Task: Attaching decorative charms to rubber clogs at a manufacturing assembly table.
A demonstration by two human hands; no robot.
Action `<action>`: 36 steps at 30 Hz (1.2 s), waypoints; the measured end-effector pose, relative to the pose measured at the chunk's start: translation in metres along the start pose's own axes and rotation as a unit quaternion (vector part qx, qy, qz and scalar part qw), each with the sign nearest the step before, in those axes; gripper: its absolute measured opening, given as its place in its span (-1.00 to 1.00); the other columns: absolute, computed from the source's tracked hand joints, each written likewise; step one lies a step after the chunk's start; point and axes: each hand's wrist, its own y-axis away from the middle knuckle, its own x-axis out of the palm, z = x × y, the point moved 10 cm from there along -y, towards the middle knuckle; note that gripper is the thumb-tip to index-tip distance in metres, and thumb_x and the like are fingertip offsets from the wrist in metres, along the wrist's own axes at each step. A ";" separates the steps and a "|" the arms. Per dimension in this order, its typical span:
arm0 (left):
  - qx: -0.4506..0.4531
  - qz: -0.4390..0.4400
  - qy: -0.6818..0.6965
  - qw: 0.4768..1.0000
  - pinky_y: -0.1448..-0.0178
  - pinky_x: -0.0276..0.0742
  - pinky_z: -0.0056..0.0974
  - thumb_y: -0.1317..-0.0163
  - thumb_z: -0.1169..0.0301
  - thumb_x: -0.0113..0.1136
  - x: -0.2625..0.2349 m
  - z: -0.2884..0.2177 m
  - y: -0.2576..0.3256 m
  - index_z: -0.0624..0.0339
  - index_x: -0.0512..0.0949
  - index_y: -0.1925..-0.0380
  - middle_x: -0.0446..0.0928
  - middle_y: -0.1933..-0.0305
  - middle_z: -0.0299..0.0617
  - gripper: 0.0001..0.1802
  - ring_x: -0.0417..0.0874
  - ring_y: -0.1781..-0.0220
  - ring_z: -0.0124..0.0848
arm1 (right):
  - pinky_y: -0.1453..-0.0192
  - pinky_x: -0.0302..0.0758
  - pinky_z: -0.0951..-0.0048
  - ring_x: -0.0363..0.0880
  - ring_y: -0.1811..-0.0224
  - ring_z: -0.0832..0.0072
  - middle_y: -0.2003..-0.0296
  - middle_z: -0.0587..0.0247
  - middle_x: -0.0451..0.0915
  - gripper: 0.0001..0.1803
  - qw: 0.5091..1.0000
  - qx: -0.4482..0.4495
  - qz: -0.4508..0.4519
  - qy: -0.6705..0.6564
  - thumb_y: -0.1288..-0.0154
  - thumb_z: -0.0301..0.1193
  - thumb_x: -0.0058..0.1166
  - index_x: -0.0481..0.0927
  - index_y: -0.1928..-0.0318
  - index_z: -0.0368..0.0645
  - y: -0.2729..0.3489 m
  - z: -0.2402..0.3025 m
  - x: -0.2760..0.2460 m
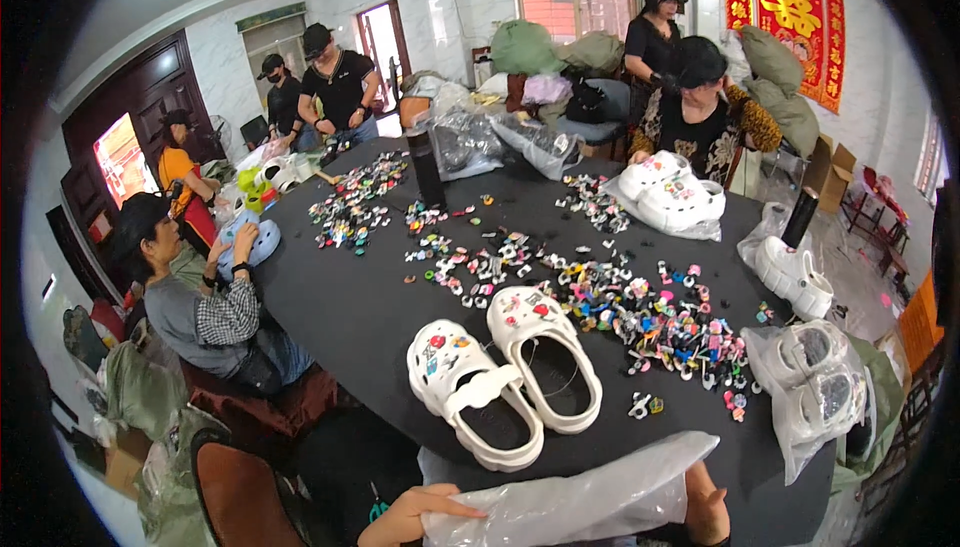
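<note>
A translucent plastic bag [590, 492] stretches across the near edge of the table between my hands. My left hand [425, 512] grips its left end, fingers laid over the plastic. At the bag's right end is my right hand [706, 502]; its thumb sticks out, while the other fingers are hidden by the plastic, so I cannot tell their grip. Just beyond the bag stands a pair of white clogs, the left clog [430, 352] and the right clog [530, 322] side by side, toes pointing away, decorated with colourful shoe charms.
Loose shoe charms [640, 307] spread over the dark table [350, 317]. Bagged white clogs [815, 372] lie at the right, more clogs [675, 192] at the far right. A dark cylinder [424, 167] stands upright at the back. At the left a seated person handles a blue clog [255, 242].
</note>
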 end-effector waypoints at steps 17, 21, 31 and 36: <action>0.159 -0.160 -0.070 0.972 0.30 0.41 -0.34 0.07 0.51 0.34 -0.001 -0.081 0.003 0.10 0.74 0.28 0.54 0.35 -0.13 -0.73 0.58 0.35 -0.26 | -0.40 0.20 -0.06 0.24 -0.35 0.13 -0.40 -0.01 0.16 -0.08 0.959 0.044 -0.086 -0.266 -0.26 0.12 0.06 0.02 -0.47 -0.02 -0.010 -0.077 -0.029; 0.204 -0.246 0.017 0.947 0.30 0.38 -0.39 0.11 0.46 0.38 0.000 -0.070 0.003 0.14 0.75 0.35 0.55 0.35 -0.11 -0.77 0.57 0.34 -0.30 | -0.47 0.05 0.04 0.11 -0.44 0.17 -0.41 0.13 0.15 -0.03 0.951 -0.038 0.113 -0.285 -0.18 0.18 0.11 0.11 -0.42 -0.12 0.005 -0.062 0.024; 0.244 -0.263 -0.026 0.933 0.40 0.32 -0.38 0.12 0.41 0.36 0.013 -0.096 0.000 0.09 0.76 0.44 0.50 0.46 -0.12 -0.83 0.52 0.45 -0.36 | -0.42 0.17 0.10 0.19 -0.40 0.19 -0.35 -0.01 0.22 0.01 0.963 0.141 0.069 -0.218 -0.11 -0.22 0.36 0.00 -0.42 -0.28 -0.005 -0.107 0.044; 0.223 -0.225 0.033 0.948 0.44 0.23 -0.38 0.08 0.37 0.34 0.021 -0.082 -0.004 0.07 0.74 0.54 0.46 0.50 -0.16 -0.92 0.47 0.50 -0.39 | -0.44 0.16 0.13 0.23 -0.37 0.19 -0.31 -0.05 0.29 -0.15 0.958 0.178 0.091 -0.207 -0.19 -0.33 0.30 0.12 -0.38 -0.32 -0.002 -0.117 0.070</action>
